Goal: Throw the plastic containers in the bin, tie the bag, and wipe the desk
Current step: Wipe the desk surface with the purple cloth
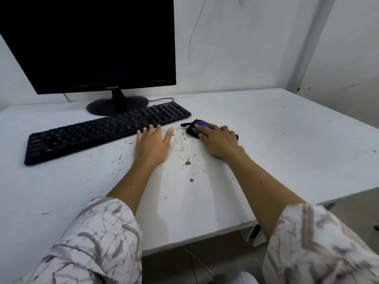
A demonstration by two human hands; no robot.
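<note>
The left hand (152,143) lies flat and open on the table (287,130) by the keyboard (102,130); the right hand (217,140), fingers straight, presses a purple cloth (202,123).

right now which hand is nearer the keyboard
Left. The left hand lies flat on the desk, fingertips at the front edge of the keyboard. The right hand rests on the purple cloth, beyond the keyboard's right end.

The monitor (88,42) stands at the desk's (287,140) far left corner, with the keyboard (102,130) just before it. My left hand (152,144) lies flat at the keyboard's near edge. My right hand (218,140) rests on a cloth (202,124) right of the keyboard, with crumbs (184,152) between my hands.
</note>
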